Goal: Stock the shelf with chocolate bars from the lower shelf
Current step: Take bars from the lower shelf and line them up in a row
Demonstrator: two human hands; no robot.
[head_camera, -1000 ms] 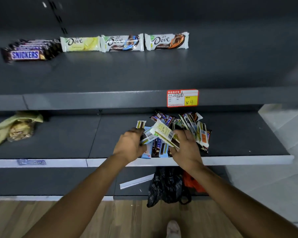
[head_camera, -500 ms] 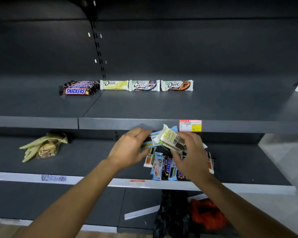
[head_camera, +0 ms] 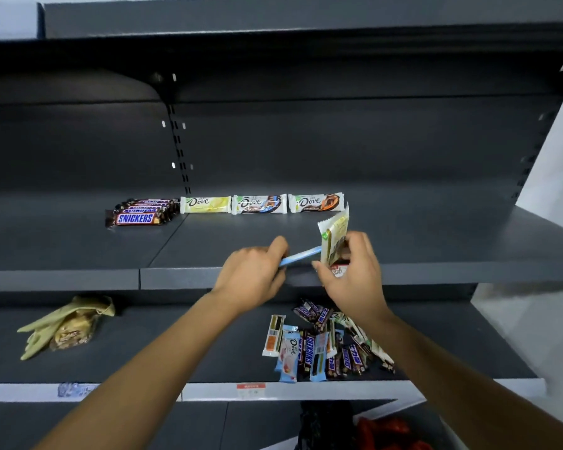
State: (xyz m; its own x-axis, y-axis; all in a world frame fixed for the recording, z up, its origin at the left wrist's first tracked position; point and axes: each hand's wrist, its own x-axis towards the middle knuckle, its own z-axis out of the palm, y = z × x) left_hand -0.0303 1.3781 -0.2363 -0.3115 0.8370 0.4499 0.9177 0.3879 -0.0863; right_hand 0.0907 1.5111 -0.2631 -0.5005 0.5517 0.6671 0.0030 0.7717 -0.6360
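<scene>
My right hand grips a small bunch of white-and-yellow chocolate bars, held upright over the front of the upper shelf. My left hand pinches a light-blue bar whose far end reaches the bunch. At the back of that shelf lie a stack of Snickers bars and three Dove bars in a row. A loose pile of mixed chocolate bars lies on the lower shelf below my hands.
A yellowish bag of snacks lies at the left of the lower shelf. A price tag on the upper shelf's front edge is partly hidden by my right hand. Black and red bags sit at the bottom.
Both hands rose from the pile on the lower shelf to the upper shelf's front edge, carrying the bars. The bunch in my right hand now stands upright.
</scene>
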